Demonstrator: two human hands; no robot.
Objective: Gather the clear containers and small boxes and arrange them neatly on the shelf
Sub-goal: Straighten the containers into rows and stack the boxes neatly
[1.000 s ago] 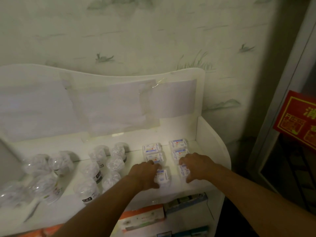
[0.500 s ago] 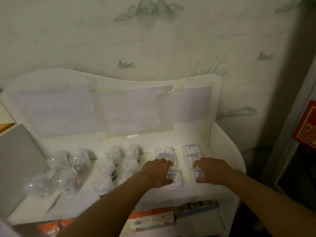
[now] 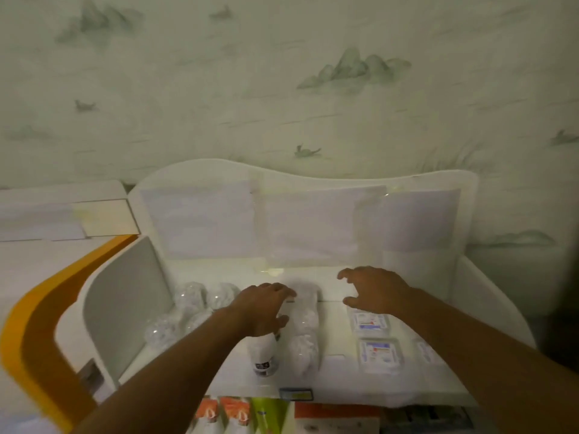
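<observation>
Several clear containers stand on the white shelf: a blurred column in the middle, one with a dark label beside it, and a cluster at the left. My left hand hovers over the labelled container with its fingers loosely curved toward the column; I cannot tell whether it touches. Small white boxes lie at the right, a third partly hidden by my right forearm. My right hand hangs above the shelf's back part with its fingers spread and nothing in it.
A grey side panel and an orange-edged board bound the shelf on the left, a white side wall on the right. Papers are taped to the back panel. Orange and green packs fill the lower shelf.
Both hands have lifted off the small boxes and moved back and left. My left hand is now over the clear containers. My head has turned, shifting the shelf in view.
</observation>
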